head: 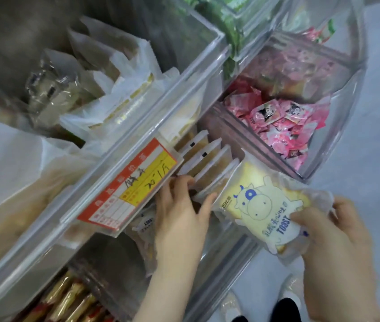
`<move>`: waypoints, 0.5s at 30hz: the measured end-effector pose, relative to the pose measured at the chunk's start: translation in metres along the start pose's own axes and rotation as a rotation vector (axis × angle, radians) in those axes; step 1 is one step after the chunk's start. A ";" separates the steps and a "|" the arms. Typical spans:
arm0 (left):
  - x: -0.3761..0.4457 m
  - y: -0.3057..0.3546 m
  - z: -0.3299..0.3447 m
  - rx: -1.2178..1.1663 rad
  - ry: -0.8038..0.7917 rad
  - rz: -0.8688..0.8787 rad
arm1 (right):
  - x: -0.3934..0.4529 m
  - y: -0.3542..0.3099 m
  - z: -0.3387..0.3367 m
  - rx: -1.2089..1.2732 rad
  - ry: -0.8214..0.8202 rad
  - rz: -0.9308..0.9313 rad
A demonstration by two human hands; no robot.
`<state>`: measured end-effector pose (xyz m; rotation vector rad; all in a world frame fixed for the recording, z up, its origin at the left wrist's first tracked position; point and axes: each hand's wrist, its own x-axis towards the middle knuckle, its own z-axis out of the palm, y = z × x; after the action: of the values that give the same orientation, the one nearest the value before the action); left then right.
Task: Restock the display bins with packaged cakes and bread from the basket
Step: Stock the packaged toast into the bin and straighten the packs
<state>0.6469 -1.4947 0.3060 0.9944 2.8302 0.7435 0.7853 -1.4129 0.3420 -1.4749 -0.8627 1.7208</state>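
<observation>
Our right hand (330, 231) pinches one end of a toast packet (263, 210) printed with a cartoon cow, holding it just in front of the clear display bin (237, 247). Our left hand (182, 205), fingers spread and fairly straight, presses against the row of upright packets (207, 163) already standing in that bin, beside the red and yellow price label (128, 184). Pink wrapped snacks (284, 131) fill the neighbouring bin.

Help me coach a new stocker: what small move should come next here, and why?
Probably slide the toast packet down into the row of upright packets. The right hand grips its lower end, its top edge already leans against the row, and the left hand has its fingers on the packets, seemingly holding a gap.
</observation>
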 end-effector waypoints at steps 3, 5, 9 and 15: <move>-0.014 0.002 -0.020 -0.492 -0.007 -0.285 | 0.001 0.001 0.006 0.007 -0.052 0.086; -0.015 0.013 -0.026 -0.987 -0.211 -0.610 | -0.002 0.001 0.011 0.037 -0.104 0.128; -0.018 0.017 -0.025 -1.305 -0.378 -0.762 | -0.009 -0.003 0.021 -0.031 -0.295 0.088; -0.012 0.002 -0.026 -1.575 -0.322 -0.941 | 0.012 -0.014 0.027 -0.593 -0.527 -0.066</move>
<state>0.6521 -1.5117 0.3289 -0.4020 1.2569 1.7482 0.7583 -1.3964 0.3514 -1.3197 -1.8001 1.9311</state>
